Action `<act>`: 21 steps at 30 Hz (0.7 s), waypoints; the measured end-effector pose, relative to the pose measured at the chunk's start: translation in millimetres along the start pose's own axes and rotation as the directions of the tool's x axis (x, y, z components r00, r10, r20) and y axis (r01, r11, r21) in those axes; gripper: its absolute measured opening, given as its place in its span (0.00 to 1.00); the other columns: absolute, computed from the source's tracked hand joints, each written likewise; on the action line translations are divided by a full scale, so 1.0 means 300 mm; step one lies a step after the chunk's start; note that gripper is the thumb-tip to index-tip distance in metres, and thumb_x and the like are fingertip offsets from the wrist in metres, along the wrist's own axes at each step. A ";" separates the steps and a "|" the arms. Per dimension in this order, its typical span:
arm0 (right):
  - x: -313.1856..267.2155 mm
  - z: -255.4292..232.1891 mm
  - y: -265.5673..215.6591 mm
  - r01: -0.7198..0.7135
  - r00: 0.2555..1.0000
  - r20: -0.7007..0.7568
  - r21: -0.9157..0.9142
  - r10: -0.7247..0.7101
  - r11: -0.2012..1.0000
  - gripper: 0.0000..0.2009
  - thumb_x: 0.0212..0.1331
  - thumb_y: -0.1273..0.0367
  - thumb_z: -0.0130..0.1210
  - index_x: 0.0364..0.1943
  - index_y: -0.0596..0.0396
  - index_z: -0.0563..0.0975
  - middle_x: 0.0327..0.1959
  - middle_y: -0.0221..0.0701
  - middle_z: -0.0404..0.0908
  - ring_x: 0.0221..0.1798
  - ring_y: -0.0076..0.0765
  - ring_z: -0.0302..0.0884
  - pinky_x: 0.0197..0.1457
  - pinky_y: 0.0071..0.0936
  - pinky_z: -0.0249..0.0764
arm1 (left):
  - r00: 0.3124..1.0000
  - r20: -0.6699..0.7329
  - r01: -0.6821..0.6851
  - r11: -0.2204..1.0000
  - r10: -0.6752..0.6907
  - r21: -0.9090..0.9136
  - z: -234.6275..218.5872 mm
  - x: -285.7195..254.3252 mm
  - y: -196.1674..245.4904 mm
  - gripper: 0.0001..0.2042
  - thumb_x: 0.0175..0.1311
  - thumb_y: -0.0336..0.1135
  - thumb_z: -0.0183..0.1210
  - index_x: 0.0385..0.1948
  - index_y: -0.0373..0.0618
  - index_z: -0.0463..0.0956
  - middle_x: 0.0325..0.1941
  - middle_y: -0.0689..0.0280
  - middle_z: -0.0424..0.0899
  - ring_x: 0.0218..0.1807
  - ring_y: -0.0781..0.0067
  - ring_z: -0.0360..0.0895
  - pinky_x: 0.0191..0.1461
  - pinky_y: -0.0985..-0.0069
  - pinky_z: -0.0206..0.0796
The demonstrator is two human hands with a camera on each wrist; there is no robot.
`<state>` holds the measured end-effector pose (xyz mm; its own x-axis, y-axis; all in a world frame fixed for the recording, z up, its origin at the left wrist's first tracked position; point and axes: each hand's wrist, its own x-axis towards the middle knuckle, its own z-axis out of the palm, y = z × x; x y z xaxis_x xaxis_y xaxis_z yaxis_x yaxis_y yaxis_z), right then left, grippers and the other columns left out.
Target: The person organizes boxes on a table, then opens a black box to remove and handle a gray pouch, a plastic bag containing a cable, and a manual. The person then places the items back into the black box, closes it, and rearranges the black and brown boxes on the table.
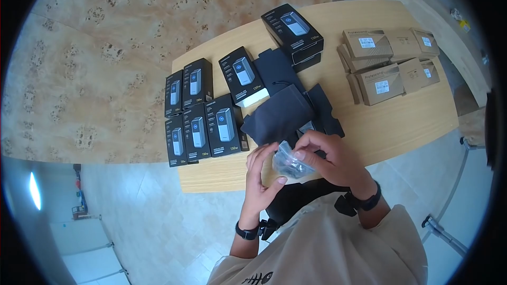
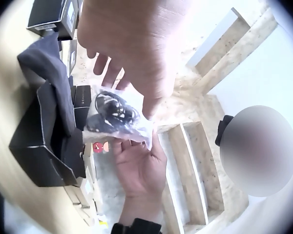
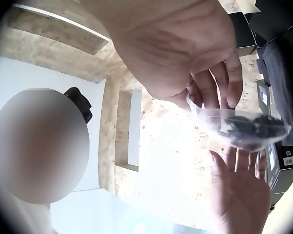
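Observation:
A small clear plastic bag (image 1: 291,164) (image 2: 115,114) (image 3: 249,129) with dark coiled cable-like contents is held up between the hands. My right hand (image 1: 338,163) (image 2: 140,173) (image 3: 185,58) pinches its edge between thumb and curled fingers. My left hand (image 1: 259,179) (image 2: 132,44) (image 3: 244,195) is on the other side, its fingers extended against the bag and its thumb spread. Just beyond the hands lies a dark grey cloth-like pouch (image 1: 280,116) (image 2: 51,61), over an open black box (image 2: 29,146) with raised flaps. Part of that box's inside is hidden.
Several black printed boxes (image 1: 224,126) stand at the table's left, and more (image 1: 293,29) are stacked at the back. Brown cardboard boxes (image 1: 381,84) sit in stacks on the right. The wooden table's (image 1: 211,179) near edge is close to my body.

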<state>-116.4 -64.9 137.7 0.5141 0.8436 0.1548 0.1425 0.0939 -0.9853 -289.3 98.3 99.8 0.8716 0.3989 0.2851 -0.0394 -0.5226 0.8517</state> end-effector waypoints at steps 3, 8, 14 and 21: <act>0.001 -0.010 0.001 -0.041 0.997 0.064 -0.031 0.042 0.999 0.11 0.75 0.63 0.60 0.46 0.58 0.79 0.36 0.40 0.88 0.40 0.36 0.90 0.44 0.29 0.79 | 0.994 0.026 0.107 0.964 -0.103 -0.243 0.010 -0.039 -0.024 0.20 0.66 0.30 0.69 0.59 0.39 0.79 0.57 0.56 0.85 0.60 0.62 0.79 0.66 0.68 0.67; -0.001 0.014 0.036 -0.015 1.000 0.004 0.011 0.015 1.000 0.09 0.73 0.67 0.62 0.48 0.57 0.80 0.36 0.37 0.89 0.41 0.33 0.90 0.44 0.28 0.80 | 0.960 -0.024 0.240 0.861 -0.280 -0.449 0.047 -0.059 -0.012 0.07 0.70 0.22 0.67 0.46 0.38 0.82 0.45 0.64 0.86 0.49 0.76 0.80 0.56 0.76 0.70; -0.001 0.007 0.033 -0.029 1.000 0.006 -0.030 0.030 0.999 0.08 0.69 0.69 0.66 0.45 0.57 0.82 0.37 0.34 0.89 0.39 0.30 0.87 0.45 0.27 0.80 | 0.956 -0.142 0.175 0.885 -0.258 -0.432 0.061 -0.055 0.003 0.08 0.70 0.22 0.66 0.48 0.38 0.81 0.45 0.65 0.84 0.49 0.76 0.79 0.58 0.76 0.69; -0.003 0.015 0.002 0.019 0.998 0.067 -0.070 -0.014 0.997 0.07 0.67 0.71 0.67 0.43 0.57 0.82 0.37 0.34 0.86 0.38 0.35 0.85 0.43 0.29 0.78 | 0.976 -0.136 0.114 0.933 -0.169 -0.341 0.031 -0.042 0.031 0.08 0.69 0.21 0.66 0.46 0.37 0.80 0.45 0.63 0.84 0.47 0.74 0.79 0.55 0.74 0.69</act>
<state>-120.5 -63.1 136.8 0.4543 0.8757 0.1639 0.2109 0.0730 -0.9748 -296.1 81.3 100.0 0.7909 0.5802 0.1945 -0.1047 -0.1850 0.9772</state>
